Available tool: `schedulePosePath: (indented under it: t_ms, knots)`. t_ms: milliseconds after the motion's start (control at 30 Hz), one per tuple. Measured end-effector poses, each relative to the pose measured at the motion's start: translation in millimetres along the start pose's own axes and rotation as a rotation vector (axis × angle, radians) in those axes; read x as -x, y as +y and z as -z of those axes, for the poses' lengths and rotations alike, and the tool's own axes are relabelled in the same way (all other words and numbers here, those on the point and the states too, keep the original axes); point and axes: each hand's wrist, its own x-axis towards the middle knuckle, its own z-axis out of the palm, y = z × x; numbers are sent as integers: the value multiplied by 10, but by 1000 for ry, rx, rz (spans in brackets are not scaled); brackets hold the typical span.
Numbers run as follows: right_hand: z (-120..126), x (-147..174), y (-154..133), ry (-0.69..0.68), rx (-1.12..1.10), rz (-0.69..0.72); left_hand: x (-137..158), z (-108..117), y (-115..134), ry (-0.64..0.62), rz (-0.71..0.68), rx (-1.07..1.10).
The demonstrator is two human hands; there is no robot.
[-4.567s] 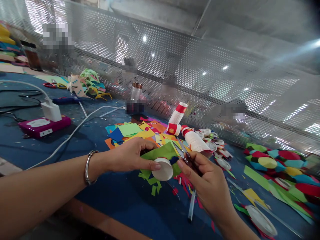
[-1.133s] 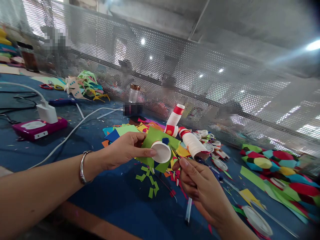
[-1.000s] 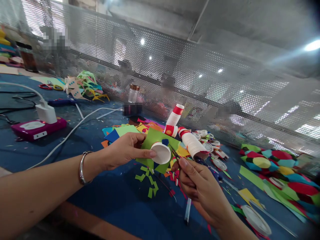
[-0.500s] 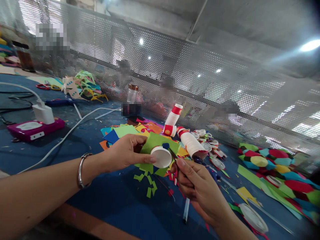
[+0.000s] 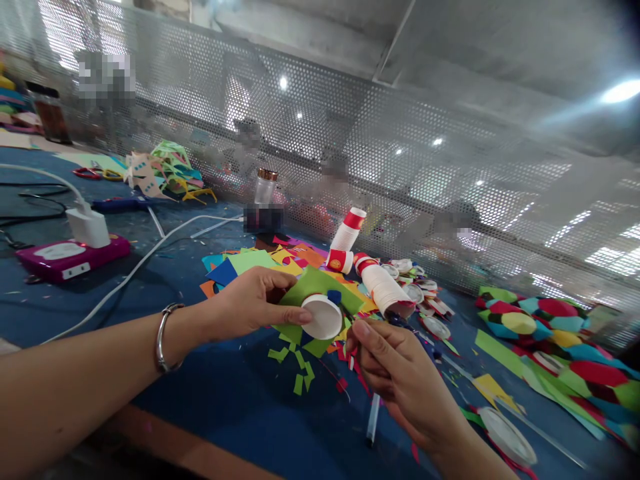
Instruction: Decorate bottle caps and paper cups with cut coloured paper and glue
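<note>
My left hand point(image 5: 267, 300) pinches a piece of green paper point(image 5: 310, 283) together with a round white disc point(image 5: 323, 317), which looks like a cup bottom. Its thumb lies on the disc's left edge. A small blue paper piece point(image 5: 335, 297) shows at the disc's upper rim. Just right of the disc, my right hand point(image 5: 387, 357) is closed, thumb against forefinger, around a thin dark tool mostly hidden by the fingers. Below the hands, small green paper snippets point(image 5: 299, 373) lie on the blue table point(image 5: 240, 407).
Behind the hands are coloured paper scraps point(image 5: 250, 260), stacked paper cups point(image 5: 383, 287) and a pile of white rings point(image 5: 425, 293). On the left lies a purple power strip point(image 5: 75, 257) with a white cable point(image 5: 135, 270). Multicoloured paper pieces point(image 5: 555, 327) lie at right.
The green paper and disc have turned and tilted slightly in my left hand. My right hand has drawn a little away from the paper, and the dark tip no longer shows over it.
</note>
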Motion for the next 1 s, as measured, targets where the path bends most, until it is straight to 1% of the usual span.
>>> schedulePosePath:
  t_ms: [233, 700, 867, 1000]
  knots:
    - [-14, 20, -36, 25, 73, 3, -2, 27, 44, -18, -26, -15]
    - [-28, 38, -42, 27, 148, 35, -4, 49, 69, -1, -94, -101]
    - [-30, 40, -40, 17, 137, 15, -4, 47, 87, -2, -129, -135]
    - [-20, 42, -36, 11, 154, -2, -7, 45, 70, -19, -132, -110]
